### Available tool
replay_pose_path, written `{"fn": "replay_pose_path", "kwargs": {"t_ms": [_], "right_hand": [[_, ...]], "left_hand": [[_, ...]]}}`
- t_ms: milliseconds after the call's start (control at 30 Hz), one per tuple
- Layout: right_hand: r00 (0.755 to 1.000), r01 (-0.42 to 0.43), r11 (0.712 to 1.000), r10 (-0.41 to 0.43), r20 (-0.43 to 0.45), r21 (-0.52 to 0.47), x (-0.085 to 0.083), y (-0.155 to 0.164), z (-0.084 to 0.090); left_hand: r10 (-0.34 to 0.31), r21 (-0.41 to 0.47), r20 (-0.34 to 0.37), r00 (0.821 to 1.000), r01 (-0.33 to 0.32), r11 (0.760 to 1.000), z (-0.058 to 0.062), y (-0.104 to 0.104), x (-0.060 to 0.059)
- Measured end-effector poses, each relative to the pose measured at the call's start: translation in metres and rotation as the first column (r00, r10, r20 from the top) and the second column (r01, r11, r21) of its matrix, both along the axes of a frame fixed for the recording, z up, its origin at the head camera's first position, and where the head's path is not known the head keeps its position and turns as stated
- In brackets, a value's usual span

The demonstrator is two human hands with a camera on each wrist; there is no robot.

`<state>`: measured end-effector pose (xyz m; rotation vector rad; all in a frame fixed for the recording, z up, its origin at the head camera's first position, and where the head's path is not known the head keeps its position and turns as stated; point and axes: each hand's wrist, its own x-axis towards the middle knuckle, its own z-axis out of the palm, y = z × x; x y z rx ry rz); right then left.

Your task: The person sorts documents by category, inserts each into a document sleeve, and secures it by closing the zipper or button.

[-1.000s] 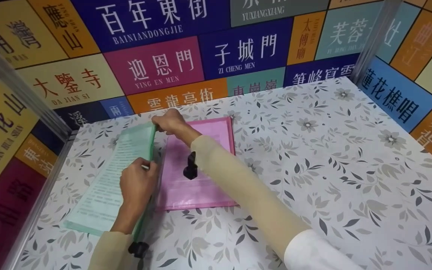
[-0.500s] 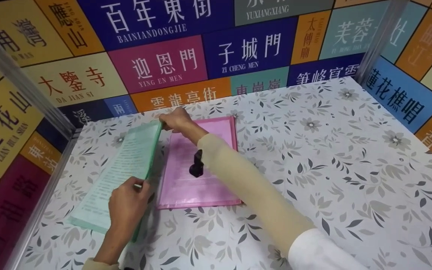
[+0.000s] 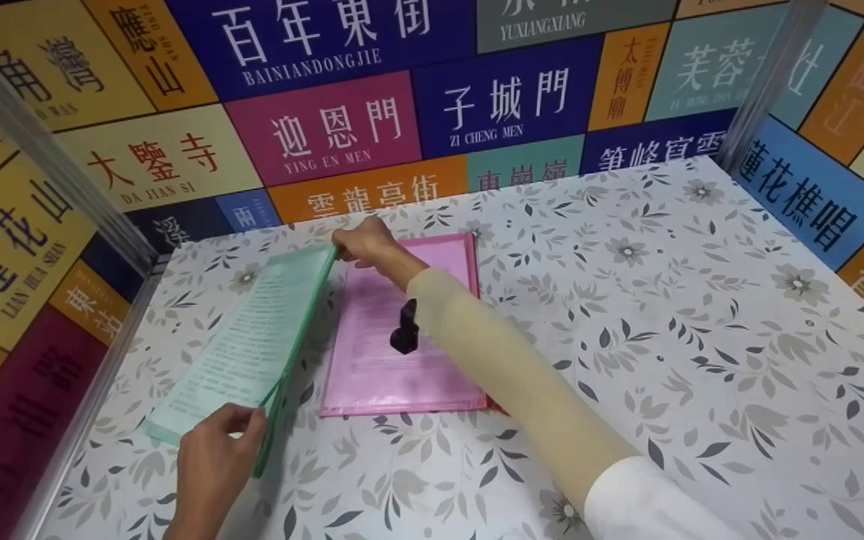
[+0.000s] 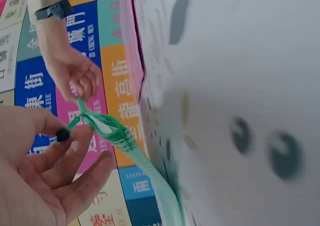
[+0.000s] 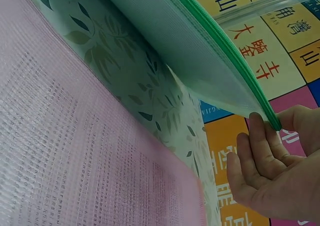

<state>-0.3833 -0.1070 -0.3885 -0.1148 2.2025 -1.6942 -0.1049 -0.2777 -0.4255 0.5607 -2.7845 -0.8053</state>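
A green zip file bag (image 3: pixel 252 337) with printed sheets inside lies at the left, its zipped right edge lifted off the table. My right hand (image 3: pixel 368 244) pinches the far corner of that edge; in the right wrist view its thumb and fingers hold the end of the green zip (image 5: pixel 235 61). Lower on the same edge, my left hand (image 3: pixel 214 457) pinches the zip, where the edge parts into two green strands. The left wrist view shows a small black piece (image 4: pixel 62 135) at its fingertips. Beside the green bag lies a pink file bag (image 3: pixel 372 367), also holding printed paper, partly under my right forearm.
The table (image 3: pixel 627 337) wears a white cloth with grey leaves and flowers. Panels with large characters (image 3: pixel 319 127) rise behind it and at both sides. A black wrist device (image 3: pixel 404 337) hangs at my right sleeve.
My left hand has slid along the zipped edge towards me, and the edge now shows a split near its fingers. The right hand stays at the far corner.
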Motion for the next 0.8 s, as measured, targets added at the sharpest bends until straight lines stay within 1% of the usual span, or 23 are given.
{"fn": "replay_pose_path", "kwargs": {"t_ms": [133, 267, 400, 467, 600, 667, 733, 800], "right_hand": [[1.000, -0.009, 0.999, 0.009, -0.002, -0.031, -0.001, 0.004, -0.002], [1.000, 0.014, 0.999, -0.014, 0.002, -0.041, -0.004, 0.006, -0.003], [0.999, 0.051, 0.998, -0.051, 0.012, -0.027, -0.006, 0.008, -0.003], [0.998, 0.056, 0.998, -0.055, 0.021, -0.023, -0.006, 0.008, -0.002], [0.999, 0.044, 0.998, -0.043, 0.026, -0.050, -0.007, 0.008, 0.000], [0.998, 0.052, 0.997, -0.050, 0.027, -0.063, -0.006, 0.009, 0.001], [0.998, 0.056, 0.996, -0.054, 0.033, -0.066, -0.005, 0.010, 0.001], [0.998, 0.053, 0.997, -0.050, 0.040, -0.064, -0.004, 0.011, 0.000]], "left_hand": [[-0.002, 0.014, 0.038, 0.999, 0.001, 1.000, -0.003, -0.007, 0.010], [-0.003, 0.008, 0.069, 0.998, 0.002, 1.000, -0.005, -0.015, 0.021], [-0.025, -0.012, 0.151, 0.988, 0.028, 1.000, -0.007, -0.030, 0.031], [-0.043, -0.013, 0.214, 0.976, 0.046, 0.999, -0.008, -0.041, 0.037], [-0.068, 0.002, 0.336, 0.939, 0.072, 0.997, -0.013, -0.062, 0.050], [-0.096, -0.001, 0.369, 0.924, 0.103, 0.995, -0.017, -0.068, 0.057], [-0.134, 0.018, 0.387, 0.912, 0.137, 0.990, -0.020, -0.070, 0.064], [-0.203, 0.047, 0.397, 0.895, 0.201, 0.978, -0.022, -0.071, 0.070]]}}
